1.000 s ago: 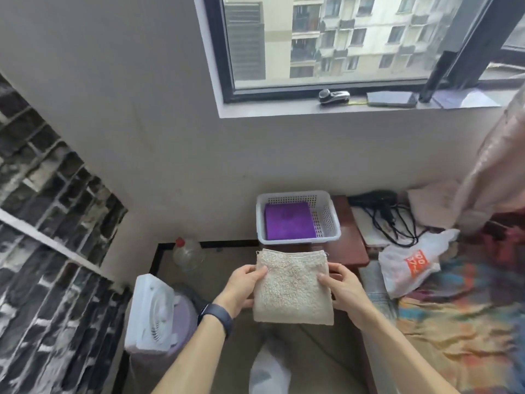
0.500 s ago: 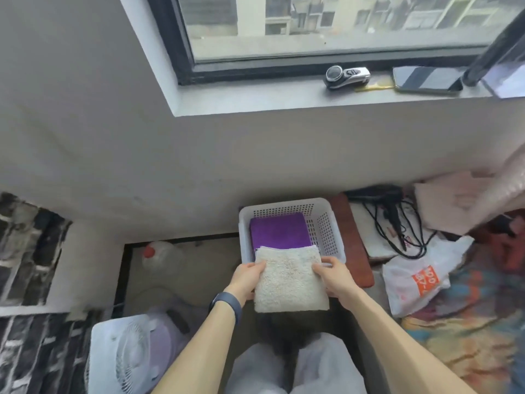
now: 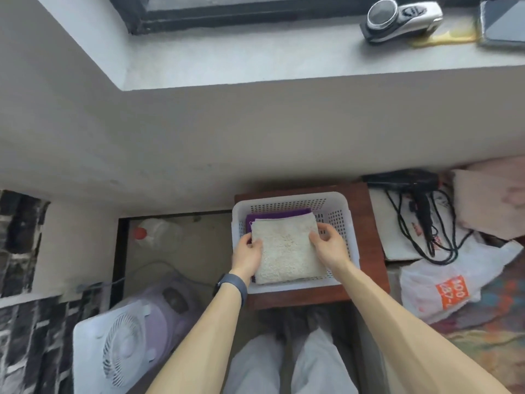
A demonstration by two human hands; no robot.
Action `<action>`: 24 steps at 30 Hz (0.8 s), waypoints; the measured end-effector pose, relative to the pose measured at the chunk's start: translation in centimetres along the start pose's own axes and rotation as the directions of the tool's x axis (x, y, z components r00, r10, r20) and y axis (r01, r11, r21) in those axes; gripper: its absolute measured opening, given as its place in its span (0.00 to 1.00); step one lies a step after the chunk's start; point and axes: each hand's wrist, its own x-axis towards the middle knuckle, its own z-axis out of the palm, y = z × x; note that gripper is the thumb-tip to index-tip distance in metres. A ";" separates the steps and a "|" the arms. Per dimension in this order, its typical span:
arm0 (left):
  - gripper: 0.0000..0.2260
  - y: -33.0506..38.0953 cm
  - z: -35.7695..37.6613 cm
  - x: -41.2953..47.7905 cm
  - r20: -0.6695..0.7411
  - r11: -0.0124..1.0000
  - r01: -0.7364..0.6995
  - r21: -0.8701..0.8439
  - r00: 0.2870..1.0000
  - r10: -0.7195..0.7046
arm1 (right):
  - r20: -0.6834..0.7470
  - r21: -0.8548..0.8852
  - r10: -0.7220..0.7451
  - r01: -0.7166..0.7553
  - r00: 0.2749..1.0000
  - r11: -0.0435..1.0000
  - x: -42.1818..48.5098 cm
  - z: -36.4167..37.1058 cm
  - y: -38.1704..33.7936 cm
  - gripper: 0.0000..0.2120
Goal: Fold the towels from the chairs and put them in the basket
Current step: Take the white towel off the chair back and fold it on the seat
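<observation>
A white perforated basket (image 3: 292, 197) stands on a small brown wooden stool (image 3: 370, 223) below the window. Inside it a folded purple towel (image 3: 279, 213) lies flat, only its far edge showing. A folded cream towel (image 3: 287, 251) lies on top of it, inside the basket. My left hand (image 3: 246, 255) holds the cream towel's left edge, thumb on top. My right hand (image 3: 331, 247) pinches its right edge with curled fingers.
A white fan (image 3: 113, 351) and a plastic bottle (image 3: 150, 231) sit on the floor at the left. Right of the stool lie a black hair dryer (image 3: 412, 182) with its cord, a white plastic bag (image 3: 443, 285) and pink cloth (image 3: 488, 200). A shaver (image 3: 400, 18) rests on the windowsill.
Both hands carried the folded cream towel forward and lowered it into the basket onto the purple towel. The view has tilted down and come closer.
</observation>
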 end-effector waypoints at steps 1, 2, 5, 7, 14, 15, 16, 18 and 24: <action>0.19 -0.2 0.2 0.0 -0.018 1.000 -0.011 -0.008 1.000 0.011 | 0.005 0.003 -0.001 0.001 1.000 1.000 0.2 0.0 0.2 0.14; 0.20 -0.5 0.4 0.1 -0.046 1.000 -0.030 -0.005 0.999 0.029 | 0.010 0.011 -0.009 0.009 1.000 1.000 0.2 0.0 0.3 0.13; 0.20 -1.0 0.8 -0.2 -0.155 0.994 -0.097 0.049 0.982 0.104 | 0.016 0.049 -0.025 0.024 1.000 0.999 0.2 0.1 0.4 0.11; 0.22 -1.2 1.2 -0.8 -0.237 0.975 -0.150 0.164 0.953 0.187 | 0.000 0.044 -0.024 0.024 1.000 0.999 0.1 0.2 0.6 0.13; 0.27 -3.3 3.4 -0.9 0.080 0.375 -0.437 0.818 0.730 0.679 | -0.032 -0.611 -0.574 0.439 0.818 0.659 -1.1 2.3 3.7 0.23; 0.28 -3.5 3.8 -0.3 0.101 0.339 -0.419 0.842 0.741 0.664 | 0.050 -0.671 -0.597 0.470 0.800 0.574 -0.9 2.7 4.0 0.24; 0.28 -3.7 4.0 0.4 0.104 0.327 -0.399 0.856 0.754 0.648 | 0.108 -0.706 -0.590 0.480 0.800 0.521 -0.5 3.0 4.2 0.25; 0.29 -4.1 4.4 1.8 0.084 0.342 -0.369 0.864 0.777 0.624 | 0.171 -0.743 -0.551 0.474 0.817 0.473 0.5 3.4 4.2 0.27; 0.31 -4.9 5.2 4.6 0.093 0.319 -0.322 0.892 0.819 0.567 | 0.215 -0.760 -0.464 0.446 0.859 0.473 3.1 3.9 5.2 0.30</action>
